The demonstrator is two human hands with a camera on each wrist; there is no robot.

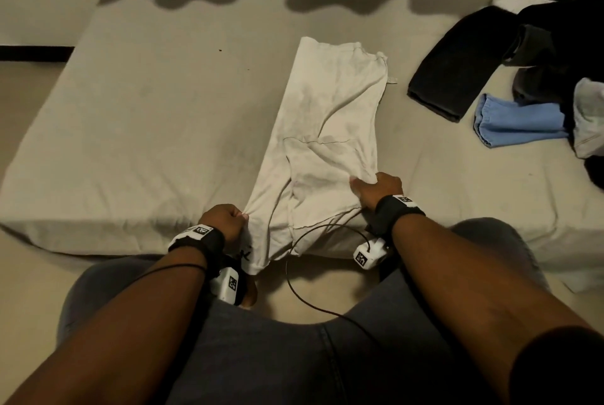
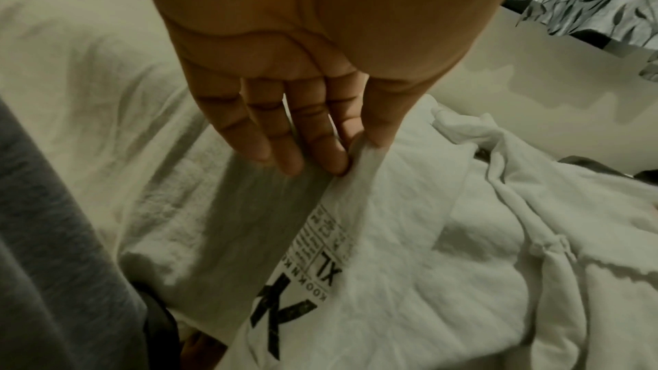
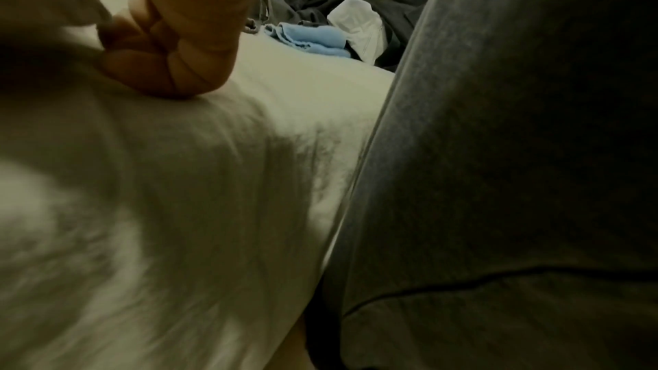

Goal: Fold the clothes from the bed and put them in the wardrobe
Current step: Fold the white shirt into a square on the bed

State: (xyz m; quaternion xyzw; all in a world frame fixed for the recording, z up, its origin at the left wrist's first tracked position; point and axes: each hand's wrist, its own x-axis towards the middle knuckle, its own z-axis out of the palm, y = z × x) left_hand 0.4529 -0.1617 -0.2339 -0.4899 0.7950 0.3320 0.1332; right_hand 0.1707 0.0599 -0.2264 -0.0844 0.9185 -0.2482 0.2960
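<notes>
A white T-shirt (image 1: pixel 330 130) lies lengthwise on the bed (image 1: pixel 137 130), folded into a long strip running from 6 o'clock near the person up toward 12, its near end spilling over the mattress edge. The left hand (image 1: pixel 222 220) pinches the near left corner of the cloth between thumb and forefinger, the other fingers (image 2: pixel 256 134) nearly straight beside them. The right hand (image 1: pixel 377 190) is curled into a fist gripping the shirt's near right edge, knuckles down on the bedsheet. Off at 2 o'clock sits a heap of dark clothes (image 1: pixel 457 68) with a light blue garment (image 1: pixel 516 125) and a white piece (image 1: pixel 588 117) beside it
</notes>
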